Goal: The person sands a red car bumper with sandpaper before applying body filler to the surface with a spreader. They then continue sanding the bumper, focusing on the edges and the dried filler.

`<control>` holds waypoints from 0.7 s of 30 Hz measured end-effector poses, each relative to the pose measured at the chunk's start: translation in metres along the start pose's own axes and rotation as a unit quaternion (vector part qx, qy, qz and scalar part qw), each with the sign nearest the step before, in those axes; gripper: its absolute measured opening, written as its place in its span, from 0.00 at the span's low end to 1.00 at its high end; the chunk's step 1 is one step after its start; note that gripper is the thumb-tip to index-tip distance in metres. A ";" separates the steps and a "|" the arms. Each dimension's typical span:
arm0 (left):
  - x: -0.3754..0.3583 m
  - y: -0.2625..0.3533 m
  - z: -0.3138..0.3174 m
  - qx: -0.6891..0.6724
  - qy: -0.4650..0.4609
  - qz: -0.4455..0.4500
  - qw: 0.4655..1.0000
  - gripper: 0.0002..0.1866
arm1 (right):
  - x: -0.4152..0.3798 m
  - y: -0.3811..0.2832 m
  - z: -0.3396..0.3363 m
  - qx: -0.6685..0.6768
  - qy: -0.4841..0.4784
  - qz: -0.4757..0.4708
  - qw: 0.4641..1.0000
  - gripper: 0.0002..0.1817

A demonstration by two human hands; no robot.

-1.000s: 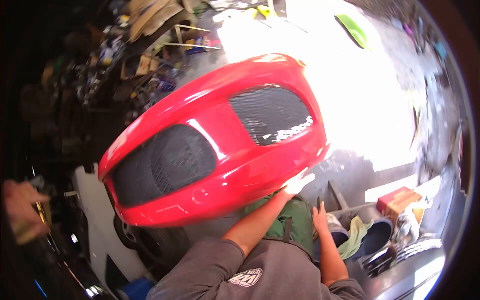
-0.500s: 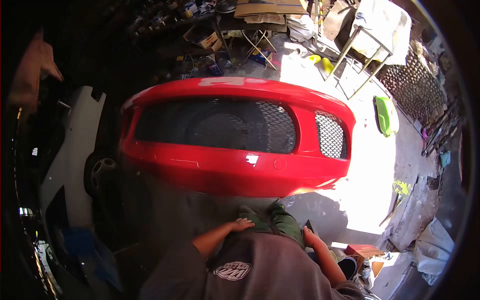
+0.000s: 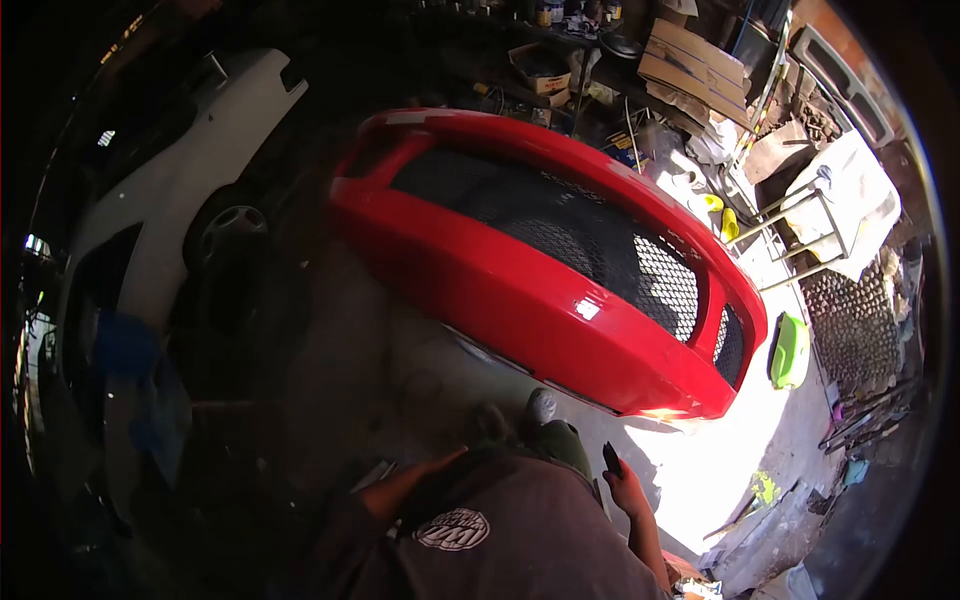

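A long, glossy red, black-meshed car bumper [image 3: 560, 310] stretches ahead from far left to near right, nearest the right hand [image 3: 626, 488], fingers clamped on a slim black object [image 3: 611, 459]; the left hand's [image 3: 446, 462] grip is unclear.

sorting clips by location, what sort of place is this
Probably a car body workshop: a big red bumper with mesh, and a white car at the left with a wheel showing.

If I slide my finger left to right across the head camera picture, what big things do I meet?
White car → red bumper with dark mesh → bright green object → bumpy patterned sheet.
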State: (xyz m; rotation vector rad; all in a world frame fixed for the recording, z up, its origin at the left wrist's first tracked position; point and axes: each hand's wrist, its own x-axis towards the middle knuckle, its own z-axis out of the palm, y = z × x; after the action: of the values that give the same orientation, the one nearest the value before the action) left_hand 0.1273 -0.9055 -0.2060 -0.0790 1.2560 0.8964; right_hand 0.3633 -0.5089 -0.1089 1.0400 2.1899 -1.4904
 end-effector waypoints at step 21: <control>0.050 -0.048 -0.081 0.203 0.380 0.146 0.891 0.29 | 0.105 -0.325 0.014 -0.139 -0.346 -0.336 0.865 0.32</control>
State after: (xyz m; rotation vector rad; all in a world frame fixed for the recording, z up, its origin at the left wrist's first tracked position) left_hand 0.0951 -0.9518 -0.2965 0.1097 2.2185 0.8638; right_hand 0.0596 -0.5452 0.0443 -0.3840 2.1619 -1.3956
